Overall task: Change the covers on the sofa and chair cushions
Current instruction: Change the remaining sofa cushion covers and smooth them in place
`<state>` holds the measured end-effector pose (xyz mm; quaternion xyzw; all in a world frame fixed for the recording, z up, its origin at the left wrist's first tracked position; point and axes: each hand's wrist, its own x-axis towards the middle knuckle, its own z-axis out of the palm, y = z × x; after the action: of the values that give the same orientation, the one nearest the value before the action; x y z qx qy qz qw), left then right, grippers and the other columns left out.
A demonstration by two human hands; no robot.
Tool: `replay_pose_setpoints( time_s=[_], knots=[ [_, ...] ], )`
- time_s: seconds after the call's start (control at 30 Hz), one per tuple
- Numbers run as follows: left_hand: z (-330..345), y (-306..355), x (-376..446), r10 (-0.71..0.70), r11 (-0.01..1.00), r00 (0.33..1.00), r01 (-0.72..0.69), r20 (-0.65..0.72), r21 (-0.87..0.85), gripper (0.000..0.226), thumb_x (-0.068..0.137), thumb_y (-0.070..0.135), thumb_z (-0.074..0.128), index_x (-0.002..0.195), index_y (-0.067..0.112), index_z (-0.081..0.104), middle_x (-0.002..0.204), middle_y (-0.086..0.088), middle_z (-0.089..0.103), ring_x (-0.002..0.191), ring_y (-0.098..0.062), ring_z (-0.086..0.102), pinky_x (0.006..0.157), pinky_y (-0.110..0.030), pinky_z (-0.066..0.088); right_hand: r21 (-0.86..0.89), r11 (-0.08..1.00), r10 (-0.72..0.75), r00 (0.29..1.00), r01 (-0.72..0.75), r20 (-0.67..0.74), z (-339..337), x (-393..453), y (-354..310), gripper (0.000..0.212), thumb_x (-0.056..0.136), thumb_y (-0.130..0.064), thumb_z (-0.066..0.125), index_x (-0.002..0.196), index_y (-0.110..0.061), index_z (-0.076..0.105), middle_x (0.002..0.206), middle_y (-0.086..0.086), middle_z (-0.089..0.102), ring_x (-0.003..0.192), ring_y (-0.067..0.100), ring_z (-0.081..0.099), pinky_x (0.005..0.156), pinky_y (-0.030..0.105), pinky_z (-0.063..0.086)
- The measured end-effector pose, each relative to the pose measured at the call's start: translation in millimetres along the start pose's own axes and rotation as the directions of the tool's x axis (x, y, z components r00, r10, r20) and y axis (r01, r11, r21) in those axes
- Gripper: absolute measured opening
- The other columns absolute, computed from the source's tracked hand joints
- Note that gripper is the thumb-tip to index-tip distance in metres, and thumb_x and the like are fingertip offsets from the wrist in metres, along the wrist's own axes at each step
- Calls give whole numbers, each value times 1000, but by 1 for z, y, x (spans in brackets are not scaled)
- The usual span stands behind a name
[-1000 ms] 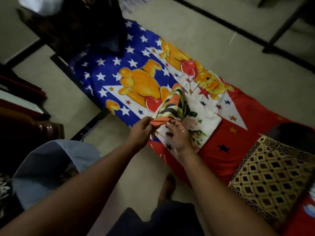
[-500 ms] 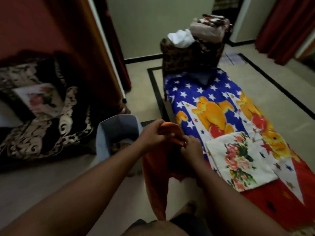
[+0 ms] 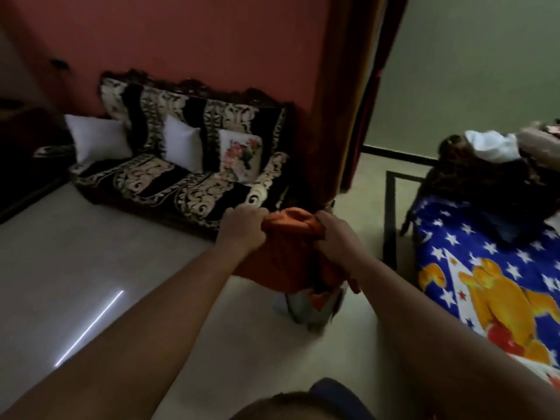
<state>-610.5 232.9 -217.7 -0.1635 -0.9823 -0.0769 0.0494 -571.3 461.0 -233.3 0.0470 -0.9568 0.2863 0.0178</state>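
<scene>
1. Directly ahead, your left hand (image 3: 242,227) and right hand (image 3: 331,237) both have their fingers curled tight around the bunched top edge of an orange cushion cover (image 3: 288,253), held up in the air between them.
2. Below the hanging cover, a grey fabric bin (image 3: 312,307) stands on the floor, with something orange inside; the rest is hidden.
3. Beyond, a patterned sofa (image 3: 181,183) carries two white cushions (image 3: 100,140) and a floral cushion (image 3: 241,154).
4. At right, a cartoon bedsheet (image 3: 485,268) lies on the floor.

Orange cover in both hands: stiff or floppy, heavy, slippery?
Likely floppy: the orange cover bunches between the left hand and right hand and hangs limp below. Probably light. Grip looks secure, so probably not slippery.
</scene>
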Motion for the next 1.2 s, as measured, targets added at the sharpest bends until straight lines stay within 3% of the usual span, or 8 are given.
replay_pose_setpoints(
  time_s=[0.23, 0.37, 0.5, 0.67, 0.73, 0.87, 1.1, 1.2],
  knots=[
    [-39, -110, -46, -406, 913, 892, 390, -198, -117, 36, 80, 17, 61, 115, 23, 70, 112, -13, 71, 107, -36, 65, 86, -41, 52, -433, 893, -118, 993, 119, 29, 13, 53, -30, 28, 80, -14, 54, 103, -28, 63, 100, -1, 61, 101, 26, 59, 81, 43, 54],
    [-39, -147, -70, -561, 825, 812, 564, -161, -30, 23, 80, 21, 60, 102, 23, 65, 106, -9, 69, 102, -35, 64, 85, -40, 48, -93, 994, -54, 995, 61, 82, 22, 78, -45, 12, 92, -20, 55, 97, -27, 63, 95, -2, 66, 87, 20, 63, 78, 39, 56],
    [-24, -153, -80, -637, 766, 763, 643, -108, 20, 50, 81, 37, 63, 130, 32, 55, 130, -4, 58, 122, -31, 50, 98, -48, 36, 193, 981, -66, 986, 36, 156, 47, 96, -73, 7, 94, -23, 52, 95, -20, 59, 94, 5, 65, 85, 26, 64, 78, 48, 56],
    [-6, -119, -63, -405, 899, 901, 424, 156, -114, 114, 76, 61, 74, 160, 35, 1, 166, -3, 18, 153, -25, 17, 117, -57, 20, 275, 947, -230, 950, 168, 213, 74, 102, -120, 18, 96, -19, 58, 113, -21, 65, 99, -5, 63, 92, 14, 59, 78, 33, 47],
    [2, -107, -53, -351, 889, 921, 385, 172, -247, 94, 83, 43, 73, 159, 31, 19, 157, -6, 41, 144, -25, 38, 114, -49, 32, 243, 931, -334, 904, 273, 267, 86, 102, -135, 24, 91, -17, 65, 115, -21, 66, 103, -5, 67, 96, 14, 63, 85, 36, 52],
    [8, -125, -47, -422, 714, 905, 366, 50, -597, 14, 89, 18, 68, 99, 26, 63, 93, 0, 67, 94, -26, 67, 63, -23, 41, 262, 919, -363, 892, 295, 268, 103, 114, -151, 29, 83, -18, 75, 108, -29, 65, 96, -15, 65, 92, 7, 62, 83, 30, 51],
    [4, -225, -52, -592, 419, 805, 355, 45, -836, 12, 88, 13, 61, 95, 18, 69, 87, 2, 67, 78, -12, 58, 71, -27, 43, -120, 946, -210, 849, 302, 485, 142, 144, -162, 22, 81, -26, 68, 104, -27, 68, 96, -2, 70, 91, 20, 66, 82, 38, 56],
    [0, -280, -58, -632, 410, 773, 395, 56, -822, 10, 91, 12, 59, 87, 20, 65, 81, 2, 63, 77, -15, 56, 66, -28, 41, 70, 984, -178, 890, 164, 420, 162, 158, -177, 10, 89, -24, 63, 97, -28, 68, 88, 0, 70, 82, 18, 66, 77, 36, 53]
  ],
)
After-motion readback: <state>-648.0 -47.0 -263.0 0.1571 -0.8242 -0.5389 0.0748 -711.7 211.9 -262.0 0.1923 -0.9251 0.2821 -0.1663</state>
